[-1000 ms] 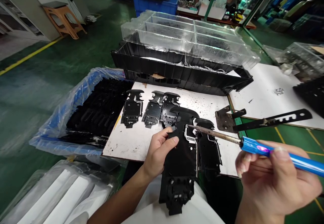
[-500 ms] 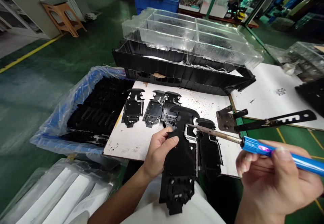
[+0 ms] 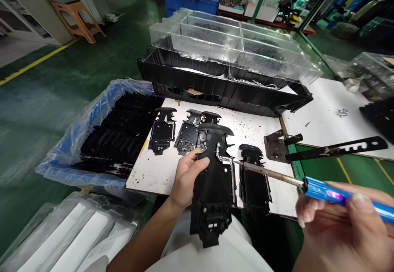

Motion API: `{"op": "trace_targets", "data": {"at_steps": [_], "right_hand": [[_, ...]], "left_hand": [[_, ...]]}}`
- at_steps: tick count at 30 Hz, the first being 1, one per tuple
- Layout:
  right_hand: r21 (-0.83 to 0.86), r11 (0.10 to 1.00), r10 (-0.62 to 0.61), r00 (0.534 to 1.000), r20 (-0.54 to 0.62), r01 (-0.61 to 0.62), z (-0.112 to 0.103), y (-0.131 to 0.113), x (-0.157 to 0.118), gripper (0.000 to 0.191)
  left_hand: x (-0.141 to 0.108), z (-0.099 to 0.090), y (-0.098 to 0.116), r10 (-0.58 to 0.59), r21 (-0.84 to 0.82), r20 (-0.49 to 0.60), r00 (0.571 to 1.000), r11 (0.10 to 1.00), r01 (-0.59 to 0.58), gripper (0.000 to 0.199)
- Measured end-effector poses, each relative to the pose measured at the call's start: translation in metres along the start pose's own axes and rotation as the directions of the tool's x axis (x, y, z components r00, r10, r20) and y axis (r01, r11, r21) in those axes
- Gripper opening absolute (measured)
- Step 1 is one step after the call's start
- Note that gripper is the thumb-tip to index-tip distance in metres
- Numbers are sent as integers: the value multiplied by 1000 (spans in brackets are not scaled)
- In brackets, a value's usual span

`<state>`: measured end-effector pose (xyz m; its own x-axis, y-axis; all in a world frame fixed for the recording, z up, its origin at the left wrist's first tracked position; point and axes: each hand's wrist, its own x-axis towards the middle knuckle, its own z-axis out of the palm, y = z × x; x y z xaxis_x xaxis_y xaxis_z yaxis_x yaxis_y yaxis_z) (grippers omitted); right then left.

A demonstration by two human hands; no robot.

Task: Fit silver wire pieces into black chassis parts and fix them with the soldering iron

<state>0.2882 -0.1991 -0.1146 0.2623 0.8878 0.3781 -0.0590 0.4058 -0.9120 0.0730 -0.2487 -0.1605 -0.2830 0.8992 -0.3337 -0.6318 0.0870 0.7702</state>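
Note:
My left hand is closed on the left edge of a black plastic toy-car chassis plate, held tilted above my lap. A silver pipe-shaped strip runs along the plate's right side. In my right hand is a blue soldering iron with a lit purple light on its handle. Its tip lies close to the right edge of the plate, near the bend of the strip; whether they touch I cannot tell. Similar black plates lie on the white table: one at the left, two behind my left hand, and another under the iron.
A blue, plastic-lined crate full of black parts stands left of the white tabletop. Behind are a black tray and a clear divided tray. A dark slotted metal bracket juts out at the right.
The plate in my left hand has shifted left and slightly up. The iron's tip has moved from the strip's upper end down to the plate's right edge, my right hand shifting rightward.

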Motion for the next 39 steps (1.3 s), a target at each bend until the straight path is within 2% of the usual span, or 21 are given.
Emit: {"op": "trace_targets", "data": {"at_steps": [5, 10, 20, 27, 39], "right_hand": [[0, 1000, 10, 999, 47, -10, -1, 1, -1, 18], [-10, 999, 31, 997, 70, -30, 8, -2, 0, 17], [-16, 999, 30, 994, 105, -28, 13, -4, -1, 15], [-21, 1000, -1, 991, 134, 4, 13, -2, -2, 17], [-26, 1000, -8, 992, 126, 12, 14, -3, -4, 16]], "left_hand": [[4, 0, 12, 59, -51, -119, 991, 997, -65, 22], [2, 1, 17, 81, -35, -169, 982, 995, -88, 20], [-1, -4, 16, 58, -46, -185, 981, 997, -68, 22], [-1, -4, 17, 84, -58, -153, 985, 994, -94, 18], [-3, -8, 17, 58, -81, -182, 982, 994, -74, 27]]}}
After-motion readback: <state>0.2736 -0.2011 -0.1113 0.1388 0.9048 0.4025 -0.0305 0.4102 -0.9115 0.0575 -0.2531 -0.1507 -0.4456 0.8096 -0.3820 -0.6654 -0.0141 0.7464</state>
